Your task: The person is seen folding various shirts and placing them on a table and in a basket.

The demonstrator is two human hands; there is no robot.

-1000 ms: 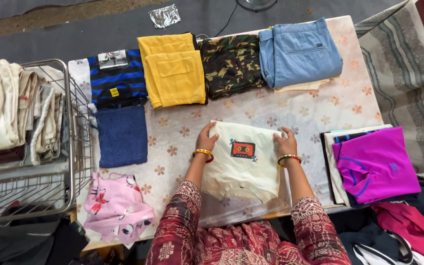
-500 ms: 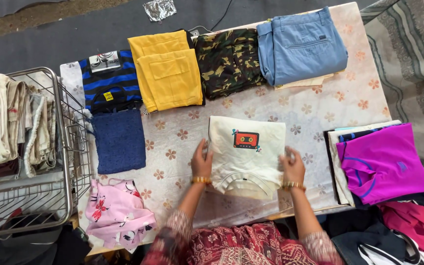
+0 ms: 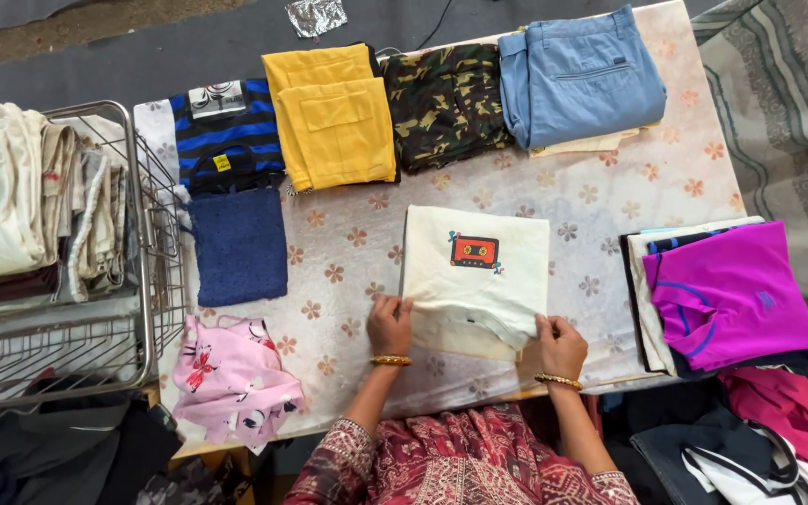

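Cream shirt (image 3: 475, 281) mostly folded, both hands (image 3: 388, 324) (image 3: 561, 343) pinching its 6 o'clock edge, last tuck left I'd guess.

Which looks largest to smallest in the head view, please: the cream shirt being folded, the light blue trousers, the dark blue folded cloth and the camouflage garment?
1. Light blue trousers
2. Cream shirt, only slightly smaller, so this order is unsure
3. Camouflage garment
4. Dark blue folded cloth, close to the camouflage garment in size
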